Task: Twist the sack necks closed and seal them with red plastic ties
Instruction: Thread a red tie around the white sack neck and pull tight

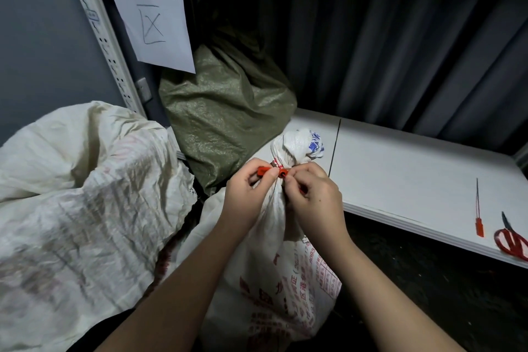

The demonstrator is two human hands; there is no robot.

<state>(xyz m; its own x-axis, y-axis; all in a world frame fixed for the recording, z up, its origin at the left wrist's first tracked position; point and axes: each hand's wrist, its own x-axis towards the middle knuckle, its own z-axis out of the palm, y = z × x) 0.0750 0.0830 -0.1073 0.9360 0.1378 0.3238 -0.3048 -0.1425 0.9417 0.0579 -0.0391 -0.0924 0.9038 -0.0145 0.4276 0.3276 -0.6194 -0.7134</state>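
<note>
Left hand (246, 191) pinches red tie (271, 172) at gathered neck of white sack (274, 271) — right hand (313, 194) curled on tie's other side; spare tie (479, 214), scissors (513, 240) far right.

forearms: bare, no sleeves | hands (248, 188): no gloves, rings or watch

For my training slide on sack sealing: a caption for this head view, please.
Both hands, left hand and right hand, pinch a red plastic tie at the white sack's twisted neck.
</note>
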